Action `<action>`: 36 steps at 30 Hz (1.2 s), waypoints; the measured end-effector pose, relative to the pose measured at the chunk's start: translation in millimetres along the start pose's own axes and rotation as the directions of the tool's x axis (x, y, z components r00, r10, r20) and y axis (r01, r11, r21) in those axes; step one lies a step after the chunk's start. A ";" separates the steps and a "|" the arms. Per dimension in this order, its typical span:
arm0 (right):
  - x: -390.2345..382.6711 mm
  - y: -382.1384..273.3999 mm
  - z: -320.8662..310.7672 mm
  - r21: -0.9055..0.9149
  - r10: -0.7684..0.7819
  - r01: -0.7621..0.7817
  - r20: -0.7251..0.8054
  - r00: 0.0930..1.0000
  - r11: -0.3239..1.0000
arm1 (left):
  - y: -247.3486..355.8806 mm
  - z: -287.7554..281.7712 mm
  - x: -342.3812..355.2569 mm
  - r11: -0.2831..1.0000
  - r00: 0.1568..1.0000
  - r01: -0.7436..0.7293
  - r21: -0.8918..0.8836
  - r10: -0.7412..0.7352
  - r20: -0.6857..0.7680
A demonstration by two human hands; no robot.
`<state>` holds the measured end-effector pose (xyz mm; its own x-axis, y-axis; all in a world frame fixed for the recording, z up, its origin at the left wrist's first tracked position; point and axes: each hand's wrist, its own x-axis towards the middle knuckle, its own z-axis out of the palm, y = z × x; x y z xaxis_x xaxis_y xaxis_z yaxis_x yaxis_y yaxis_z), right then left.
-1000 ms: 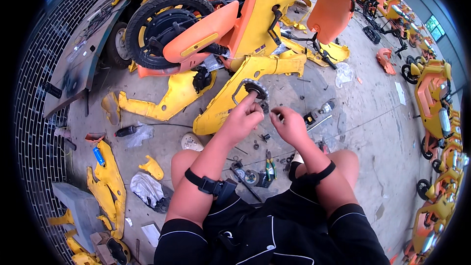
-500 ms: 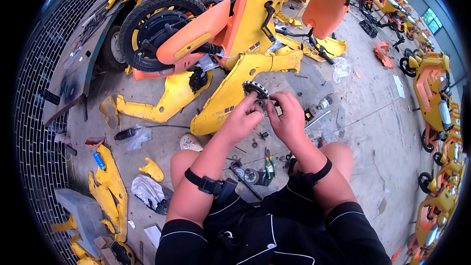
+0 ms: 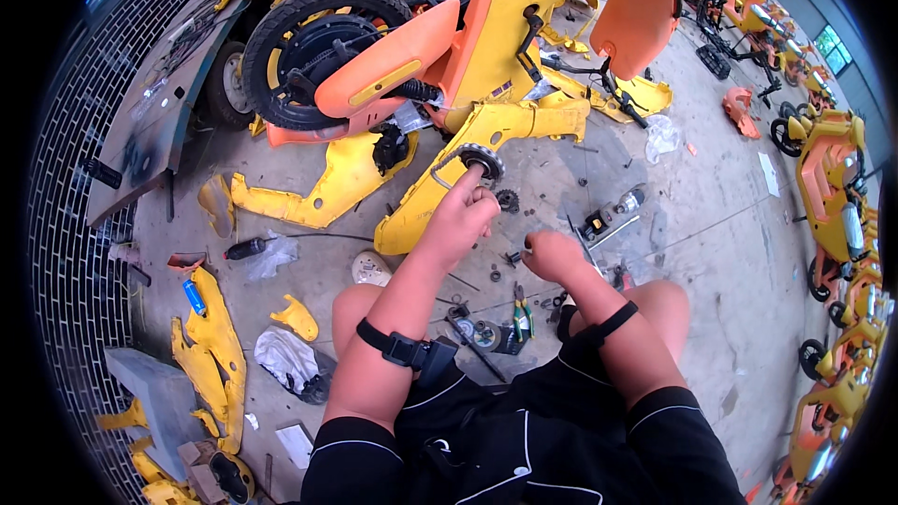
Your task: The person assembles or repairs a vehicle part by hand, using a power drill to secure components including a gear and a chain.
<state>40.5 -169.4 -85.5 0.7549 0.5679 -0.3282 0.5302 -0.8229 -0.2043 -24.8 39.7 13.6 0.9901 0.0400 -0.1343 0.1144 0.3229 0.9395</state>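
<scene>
My left hand [image 3: 465, 218] holds up a dark round sprocket [image 3: 484, 161] with a toothed-looking rim. Its index finger reaches into the middle while the other fingers curl in. A thin chain-like loop [image 3: 443, 166] hangs off the sprocket's left side. Just below it, a smaller dark gear [image 3: 507, 200] shows beside my left fingers. My right hand [image 3: 554, 255] is apart from these, lower and to the right, with its fingers curled closed. Whatever it may hold is hidden. A thin dark rod [image 3: 579, 236] shows beside that hand; I cannot tell whether they touch.
A yellow-and-orange scooter [image 3: 486, 28] lies on its side ahead, with yellow panels [image 3: 323, 189] around it. A power drill [image 3: 613, 213], green-handled pliers [image 3: 521, 313] and small parts lie on the floor near my knees. More scooters [image 3: 823, 164] line the right.
My right hand has left the sprocket and moved down and right, its fingers curling. The left hand still holds the sprocket, and a chain-like loop now shows at its left. The view has shifted slightly.
</scene>
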 end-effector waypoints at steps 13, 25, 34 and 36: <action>-19.3 -64.8 -82.9 0.527 0.099 0.372 -0.666 0.740 0.764 | -3.5 1.3 -2.8 0.997 0.997 0.014 0.080 -0.020 0.076; -3.7 -42.8 -47.0 0.172 -0.072 0.172 -0.472 0.879 0.970 | 2.2 0.4 -7.2 0.999 0.994 0.027 -0.031 -0.024 0.103; -5.2 -26.1 -31.6 0.017 0.061 -0.060 -0.046 0.997 0.998 | 7.8 -4.7 -9.3 0.999 0.997 -0.004 -0.046 0.008 0.078; -6.8 -29.0 -42.0 0.138 0.055 -0.028 -0.190 0.980 0.990 | 8.5 -3.4 -8.6 0.999 0.996 -0.009 -0.052 0.013 0.086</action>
<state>36.3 -148.5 -38.7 0.8421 0.5156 -0.1579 0.4501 -0.8334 -0.3206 -32.6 45.3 21.7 0.9948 -0.0374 -0.0943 0.1015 0.3709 0.9231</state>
